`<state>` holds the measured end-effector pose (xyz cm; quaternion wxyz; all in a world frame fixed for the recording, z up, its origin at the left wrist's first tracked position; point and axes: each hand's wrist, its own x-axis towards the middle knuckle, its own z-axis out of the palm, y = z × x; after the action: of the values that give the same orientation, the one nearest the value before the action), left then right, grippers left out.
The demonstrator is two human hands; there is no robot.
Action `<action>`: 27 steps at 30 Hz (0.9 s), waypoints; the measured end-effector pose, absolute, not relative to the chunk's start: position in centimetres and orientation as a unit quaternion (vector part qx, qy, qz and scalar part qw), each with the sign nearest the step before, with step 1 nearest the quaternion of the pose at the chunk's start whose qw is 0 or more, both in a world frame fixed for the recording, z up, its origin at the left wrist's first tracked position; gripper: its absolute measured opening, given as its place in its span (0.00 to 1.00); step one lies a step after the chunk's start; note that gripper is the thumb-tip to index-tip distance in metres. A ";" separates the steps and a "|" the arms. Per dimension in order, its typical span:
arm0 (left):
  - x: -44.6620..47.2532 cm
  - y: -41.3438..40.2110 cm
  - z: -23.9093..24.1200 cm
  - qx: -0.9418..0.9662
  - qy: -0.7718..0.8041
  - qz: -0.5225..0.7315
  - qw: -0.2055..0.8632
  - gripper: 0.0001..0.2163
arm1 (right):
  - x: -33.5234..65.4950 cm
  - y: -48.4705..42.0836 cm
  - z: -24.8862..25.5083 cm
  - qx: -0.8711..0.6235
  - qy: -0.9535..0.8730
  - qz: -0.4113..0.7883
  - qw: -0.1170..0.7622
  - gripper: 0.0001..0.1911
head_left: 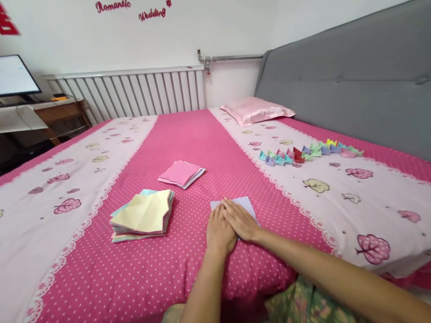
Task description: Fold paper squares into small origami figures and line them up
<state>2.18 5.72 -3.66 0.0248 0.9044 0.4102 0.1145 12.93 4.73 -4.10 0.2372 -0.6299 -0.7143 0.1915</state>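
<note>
A pale lavender sheet of paper [245, 203] lies on the bed near its front edge, partly covered by my hands. My left hand [220, 229] presses flat on it with fingers stretched forward. Against it, my right hand [241, 219] also lies flat, its fingers slanting up to the left and touching the left hand. Left of them is a thick stack of coloured paper [142, 214] with a creased pale yellow sheet on top. Farther back rests a thinner stack [181, 173], pink on top.
Several small folded paper pieces [298, 155] in mixed colours lie in rows to the right. Behind them are a pink pillow [254, 110] and a grey headboard [367, 68]. A white radiator [128, 93] lines the far wall; a monitor [2, 76] stands on a desk at left.
</note>
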 end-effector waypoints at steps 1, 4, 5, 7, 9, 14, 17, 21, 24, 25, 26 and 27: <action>2.2 5.7 -3.8 0.904 0.413 0.105 0.029 0.24 | 13.0 4.8 -4.4 -0.632 -0.717 0.187 0.227 0.35; 2.1 5.7 -3.9 0.896 0.432 0.094 0.037 0.24 | 13.4 4.6 -4.6 -0.638 -0.714 0.183 0.224 0.35; 2.1 5.8 -3.9 0.893 0.440 0.091 0.039 0.24 | 13.6 4.5 -4.6 -0.641 -0.711 0.181 0.224 0.35; 2.1 6.1 -3.8 0.886 0.455 0.086 0.039 0.24 | 14.2 4.2 -4.6 -0.653 -0.705 0.172 0.216 0.35; 1.9 6.4 -3.8 0.880 0.466 0.081 0.035 0.24 | 14.8 3.9 -4.6 -0.670 -0.701 0.152 0.193 0.35; 1.0 7.0 -3.8 0.857 0.507 0.087 0.025 0.24 | 16.0 3.3 -4.9 -0.709 -0.681 0.108 0.147 0.37; 0.6 7.1 -3.9 0.833 0.542 0.108 0.026 0.24 | 16.3 3.2 -4.9 -0.723 -0.662 0.103 0.170 0.37; 0.2 7.0 -3.3 0.791 0.577 0.195 0.064 0.25 | 17.1 3.5 -4.3 -0.735 -0.610 0.128 0.269 0.31; 0.1 6.9 -2.3 0.732 0.600 0.283 0.156 0.25 | 18.4 3.6 -3.5 -0.765 -0.537 0.153 0.322 0.27; 0.1 6.8 -2.0 0.712 0.606 0.302 0.186 0.24 | 18.9 3.5 -3.3 -0.773 -0.523 0.163 0.321 0.27; 0.2 6.8 -1.7 0.701 0.610 0.309 0.204 0.24 | 19.4 3.4 -3.1 -0.777 -0.515 0.176 0.317 0.28; 0.4 6.8 -1.4 0.690 0.615 0.311 0.222 0.25 | 19.8 3.2 -2.9 -0.777 -0.513 0.191 0.311 0.28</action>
<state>0.37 6.77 -1.42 0.2221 0.6897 0.6151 0.3107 19.78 3.19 -2.94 0.3107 -0.7768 -0.5134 0.1911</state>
